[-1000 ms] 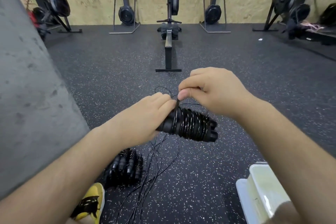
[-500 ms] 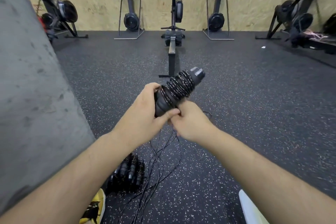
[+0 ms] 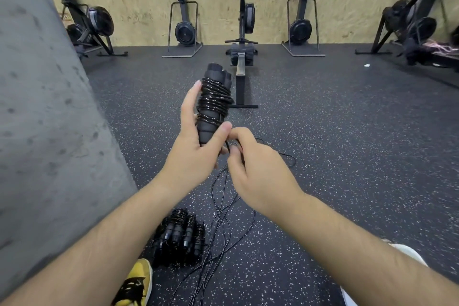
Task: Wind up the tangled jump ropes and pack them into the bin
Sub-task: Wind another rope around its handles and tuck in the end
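at lower right, bin (image 3: 409, 253) edge, contents unseen

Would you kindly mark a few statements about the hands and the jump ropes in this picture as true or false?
1. The left hand grips the jump rope, whose handles point upward. True.
2. The right hand lies flat on the floor, holding nothing. False: it is raised and pinches the cord at the bundle's lower end.
3. A pile of wound ropes lies on the floor beside a yellow shoe. True.
4. No rope lies unwound on the floor. False: loose cords trail across it.
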{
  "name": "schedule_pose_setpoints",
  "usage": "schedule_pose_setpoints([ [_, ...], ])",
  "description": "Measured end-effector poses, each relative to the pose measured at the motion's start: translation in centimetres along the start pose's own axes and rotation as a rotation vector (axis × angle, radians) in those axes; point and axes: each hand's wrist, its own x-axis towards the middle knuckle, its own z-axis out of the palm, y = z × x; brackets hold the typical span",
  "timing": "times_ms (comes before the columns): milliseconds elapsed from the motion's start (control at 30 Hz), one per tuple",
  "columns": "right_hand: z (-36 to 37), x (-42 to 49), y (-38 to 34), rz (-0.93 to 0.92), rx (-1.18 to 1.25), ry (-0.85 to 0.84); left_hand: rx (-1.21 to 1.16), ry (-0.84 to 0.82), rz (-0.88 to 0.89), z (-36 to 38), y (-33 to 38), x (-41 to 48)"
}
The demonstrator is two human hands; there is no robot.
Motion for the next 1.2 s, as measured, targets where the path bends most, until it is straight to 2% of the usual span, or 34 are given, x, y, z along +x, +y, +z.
schedule_pose_setpoints([
  [133,0.2,-0.2,-0.4,-0.083,0.092,0.083,-0.037,-0.038,-0.005,-0.3,0.3,0.1],
  [333,-0.9,-0.5,-0.4,-0.006,0.331,0.118,-0.135,0.020,0.026,-0.2,0.4,0.4],
  [433,-1.1,-0.4,-0.3,0.110,0.569,0.184,-0.317,0.052,-0.018,-0.1,0.8,0.7],
  [533,-0.9,0.2,0.1,0.272,0.924,0.247,-0.445,0.070,-0.038,0.0,1.1,0.8],
  [600,-0.7,0.4,0.3,0.270,0.994,0.236,-0.487,0.058,-0.054,0.1,1.2,0.9],
  [700,-0.9,0.6,0.8,0.163,0.899,0.205,-0.532,0.019,-0.077,0.4,1.2,0.8],
  [867,-2.7,0.7,2.0,-0.019,0.576,0.119,-0.535,-0.087,-0.105,0.5,1.4,0.4],
  [1000,-4.0,0.8,2.0,-0.218,0.310,0.210,-0.566,-0.186,-0.162,0.2,1.6,0.1],
  [1100,-4.4,0.9,1.6,-0.317,0.285,0.226,-0.587,-0.235,-0.185,0.4,1.4,0.0],
  [1200,-4.3,0.6,1.0,-0.381,0.346,0.173,-0.610,-0.263,-0.192,0.5,1.1,0.0],
])
